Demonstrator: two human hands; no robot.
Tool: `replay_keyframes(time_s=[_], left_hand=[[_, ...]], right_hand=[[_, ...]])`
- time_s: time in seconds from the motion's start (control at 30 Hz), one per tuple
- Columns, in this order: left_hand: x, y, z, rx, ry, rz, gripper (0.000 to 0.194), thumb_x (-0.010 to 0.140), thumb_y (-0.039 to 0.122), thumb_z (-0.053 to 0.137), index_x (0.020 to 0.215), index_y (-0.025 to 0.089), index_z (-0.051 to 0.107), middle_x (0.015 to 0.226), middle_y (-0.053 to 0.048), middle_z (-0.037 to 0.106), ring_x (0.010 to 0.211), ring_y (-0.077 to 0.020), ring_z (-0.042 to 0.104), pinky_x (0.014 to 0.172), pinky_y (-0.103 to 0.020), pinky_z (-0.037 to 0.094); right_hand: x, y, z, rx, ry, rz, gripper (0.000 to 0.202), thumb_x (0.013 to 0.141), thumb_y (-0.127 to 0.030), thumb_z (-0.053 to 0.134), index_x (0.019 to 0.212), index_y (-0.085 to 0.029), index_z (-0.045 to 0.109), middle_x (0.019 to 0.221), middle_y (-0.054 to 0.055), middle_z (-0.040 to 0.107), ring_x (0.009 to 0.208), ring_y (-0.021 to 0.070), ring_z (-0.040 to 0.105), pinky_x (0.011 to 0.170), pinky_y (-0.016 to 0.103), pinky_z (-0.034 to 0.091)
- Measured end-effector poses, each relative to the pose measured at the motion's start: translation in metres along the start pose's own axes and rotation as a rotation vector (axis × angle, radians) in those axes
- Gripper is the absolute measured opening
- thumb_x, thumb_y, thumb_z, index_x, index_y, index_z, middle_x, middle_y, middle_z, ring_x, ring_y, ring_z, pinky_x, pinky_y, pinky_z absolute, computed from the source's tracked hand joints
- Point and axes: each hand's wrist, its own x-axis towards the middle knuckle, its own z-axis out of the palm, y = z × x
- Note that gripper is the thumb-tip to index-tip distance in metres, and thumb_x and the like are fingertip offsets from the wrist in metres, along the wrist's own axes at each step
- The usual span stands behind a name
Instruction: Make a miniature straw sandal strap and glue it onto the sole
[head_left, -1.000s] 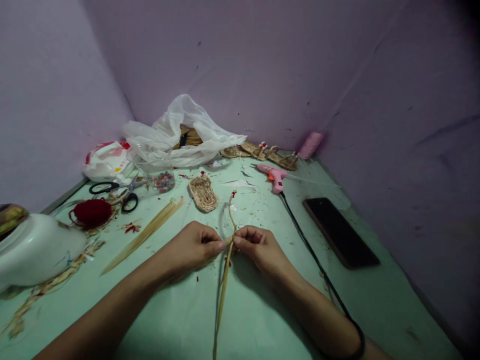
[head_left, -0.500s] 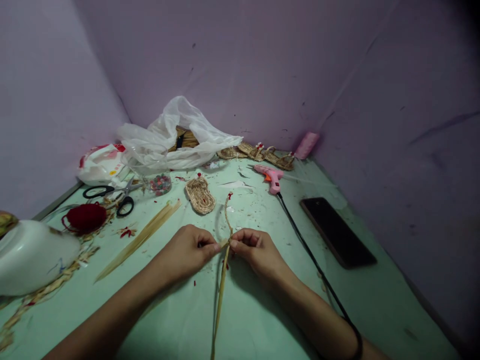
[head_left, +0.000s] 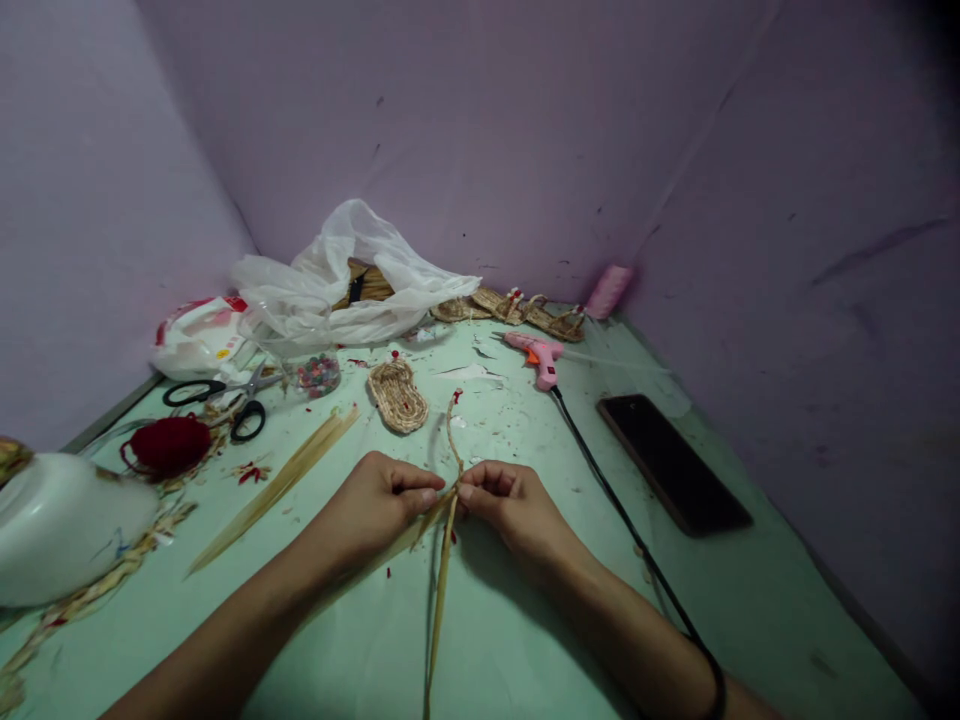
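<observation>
A thin straw braid (head_left: 451,432) with a red tip curves away from me on the table. My right hand (head_left: 504,497) pinches it between thumb and fingers where the loose strands begin. Close on the left of that join, my left hand (head_left: 386,497) has its thumb and forefinger closed together; what lies between them is too small to make out. One flat straw strand (head_left: 441,610) hangs from the join towards me. Another straw strip (head_left: 420,530) slants down to the left, passing under my left wrist. A woven straw sole (head_left: 399,397) with a red bead lies just beyond.
Left are loose straw strips (head_left: 281,490), red yarn (head_left: 171,446), black-handled scissors (head_left: 247,420), a tub of beads (head_left: 319,375) and a white bowl (head_left: 67,525). A pink glue gun (head_left: 536,355), its black cord (head_left: 622,510) and a phone (head_left: 671,465) lie right. A plastic bag (head_left: 360,240) sits behind.
My left fingers no longer pull a strand taut at the join. A straw strip now shows slanting below the left hand. My right hand keeps its pinch, nearly in place.
</observation>
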Motion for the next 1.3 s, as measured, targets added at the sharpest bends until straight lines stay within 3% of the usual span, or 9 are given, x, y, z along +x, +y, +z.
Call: replay_keyframes(time_s=[0.1, 0.3, 0.47, 0.7, 0.87, 1.0, 1.3], left_hand=[[0.001, 0.0, 0.0, 0.071, 0.023, 0.008, 0.025, 0.062, 0.025, 0.056, 0.078, 0.013, 0.071, 0.072, -0.005, 0.069, 0.067, -0.018, 0.058, 0.066, -0.027, 0.042], [-0.007, 0.003, 0.005, 0.424, 0.06, 0.044, 0.017, 0.066, 0.03, 0.052, 0.062, 0.018, 0.063, 0.057, -0.002, 0.06, 0.055, -0.0159, 0.05, 0.051, -0.025, 0.031], [-0.011, 0.003, 0.009, 0.594, 0.069, 0.06, 0.011, 0.065, 0.029, 0.054, 0.067, 0.021, 0.06, 0.07, -0.004, 0.063, 0.064, -0.0191, 0.052, 0.054, -0.026, 0.028], [-0.001, -0.003, 0.005, 0.394, 0.101, 0.081, 0.022, 0.072, 0.029, 0.045, 0.076, 0.018, 0.064, 0.071, -0.006, 0.064, 0.066, -0.0185, 0.054, 0.059, -0.027, 0.033], [-0.001, -0.002, 0.008, 0.521, 0.123, 0.026, 0.016, 0.068, 0.029, 0.051, 0.065, 0.019, 0.063, 0.064, -0.004, 0.062, 0.06, -0.017, 0.051, 0.054, -0.026, 0.029], [-0.004, 0.0, 0.012, 0.471, 0.113, 0.094, 0.015, 0.068, 0.023, 0.048, 0.061, 0.018, 0.06, 0.061, -0.002, 0.059, 0.059, -0.0146, 0.049, 0.054, -0.024, 0.029], [-0.003, 0.005, 0.011, 0.089, -0.054, 0.055, 0.014, 0.065, 0.026, 0.053, 0.061, 0.013, 0.059, 0.054, 0.001, 0.052, 0.054, -0.0107, 0.043, 0.05, -0.021, 0.032]], right_hand=[[0.001, -0.001, -0.001, -0.009, 0.026, 0.008, 0.018, 0.054, -0.027, 0.07, 0.058, -0.013, 0.059, 0.052, 0.001, 0.059, 0.048, 0.011, 0.051, 0.053, 0.025, 0.037], [0.0, -0.007, -0.006, -0.084, 0.053, 0.093, 0.013, 0.05, -0.021, 0.069, 0.054, -0.012, 0.061, 0.051, 0.0, 0.059, 0.048, 0.0088, 0.05, 0.053, 0.023, 0.035], [-0.001, -0.01, -0.007, -0.112, 0.075, 0.102, 0.01, 0.049, -0.018, 0.067, 0.052, -0.012, 0.06, 0.048, -0.002, 0.056, 0.045, 0.0065, 0.045, 0.05, 0.021, 0.031], [0.001, -0.007, -0.008, -0.119, 0.056, 0.103, 0.01, 0.05, -0.02, 0.067, 0.053, -0.013, 0.06, 0.049, -0.002, 0.057, 0.046, 0.0073, 0.046, 0.051, 0.022, 0.032], [0.001, -0.007, -0.008, -0.104, 0.042, 0.109, 0.011, 0.05, -0.02, 0.067, 0.055, -0.013, 0.06, 0.051, -0.002, 0.057, 0.048, 0.0078, 0.047, 0.053, 0.022, 0.034], [0.0, -0.009, -0.007, -0.086, 0.025, 0.098, 0.013, 0.05, -0.02, 0.067, 0.055, -0.012, 0.059, 0.052, -0.001, 0.058, 0.049, 0.0079, 0.048, 0.054, 0.022, 0.035], [-0.003, -0.011, -0.004, -0.147, 0.077, 0.071, 0.009, 0.055, -0.019, 0.062, 0.054, -0.014, 0.055, 0.043, -0.007, 0.047, 0.038, 0.003, 0.033, 0.043, 0.02, 0.023]])
